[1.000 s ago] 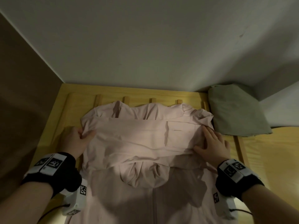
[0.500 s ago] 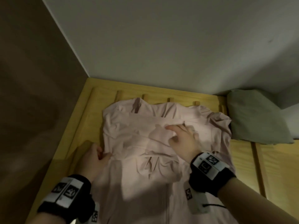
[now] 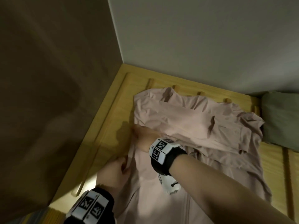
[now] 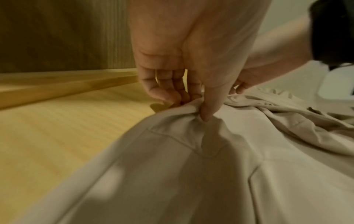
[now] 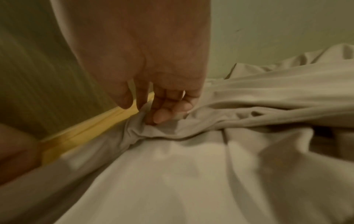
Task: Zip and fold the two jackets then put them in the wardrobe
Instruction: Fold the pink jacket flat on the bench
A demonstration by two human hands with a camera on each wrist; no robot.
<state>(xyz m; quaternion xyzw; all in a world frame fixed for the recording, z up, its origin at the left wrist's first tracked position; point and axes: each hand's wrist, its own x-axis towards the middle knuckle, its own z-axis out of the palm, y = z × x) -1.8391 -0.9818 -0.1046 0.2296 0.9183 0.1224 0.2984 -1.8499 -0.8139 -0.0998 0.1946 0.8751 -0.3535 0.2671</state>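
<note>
Pink jacket (image 3: 186, 126) lay flat on wood slats (image 3: 111, 126). L hand (image 3: 113, 172) pinched its left edge; R hand (image 3: 144, 135) bunched same edge farther up. Fabric looked thin, soft, prob slippery; best gripped at seams w/ both hands.

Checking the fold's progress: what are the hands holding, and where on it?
Both grip the pink jacket along its left side edge: left hand pinches a fold there, right hand gathers fabric farther up.

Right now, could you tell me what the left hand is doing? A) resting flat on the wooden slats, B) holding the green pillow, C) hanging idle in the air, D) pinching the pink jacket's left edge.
D: the left hand pinches a fold at the pink jacket's left edge.
</note>
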